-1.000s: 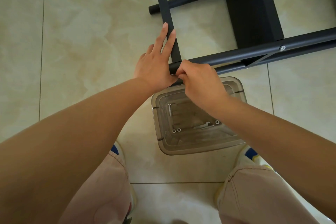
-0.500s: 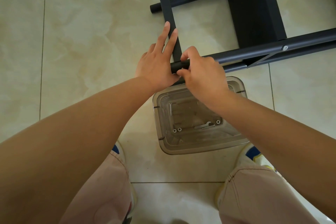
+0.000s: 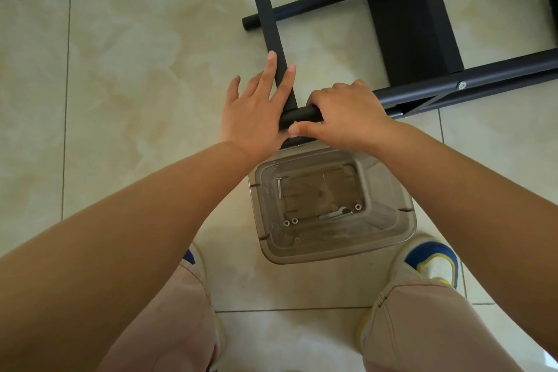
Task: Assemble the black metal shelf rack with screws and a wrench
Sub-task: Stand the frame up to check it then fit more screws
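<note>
The black metal shelf rack [image 3: 413, 18] lies on the tiled floor at the top right. My left hand [image 3: 256, 109] lies flat with straight fingers against the flat crossbar [image 3: 265, 12] where it meets the near round tube [image 3: 302, 116]. My right hand [image 3: 347, 115] curls over that tube's end, thumb by a small silver screw at the joint. Below the hands a clear plastic box [image 3: 392, 238] holds a small wrench [image 3: 335, 214], a long screw [image 3: 279, 187] and a few nuts.
A second round tube [image 3: 305, 7] sticks out farther back. A screw head [image 3: 462, 85] shows on the near tube to the right. My knees and blue-and-white shoes [image 3: 431, 260] flank the box. A wall edge runs along the top left.
My right hand has shifted from pinching under the tube end to curling over its top. My left fingers have spread wider on the crossbar. The view has tilted down a little.
</note>
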